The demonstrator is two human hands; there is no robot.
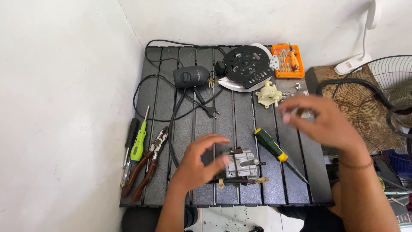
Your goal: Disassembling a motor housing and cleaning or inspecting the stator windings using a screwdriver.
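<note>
The small metal motor block sits near the front edge of the black slatted desk, at about 6 o'clock on its surface, with a short shaft pointing toward 3 o'clock and brass-coloured tabs showing at its lower edge. The left hand curls around the block's left side, fingers bent over its top and thumb low, steadying it without lifting it.

The right hand hovers at 2 o'clock from the block, well apart from it, fingers loosely spread and blurred; something small may be pinched at the fingertips, but I cannot tell.

Judging from this, the step in hand is bracing the block while the other hand fetches a part or tool. The next move seems to call for a firm hold on the block and careful aim at its small fittings.

Just beside the block at 2 o'clock lies a green-and-yellow screwdriver. At 12 o'clock, near the back edge, rest a cream plastic gear unit, a round black perforated plate and an orange bit set. At 9 o'clock lie brown-handled pliers and a light green screwdriver. A black cable with plug loops across the middle.
</note>
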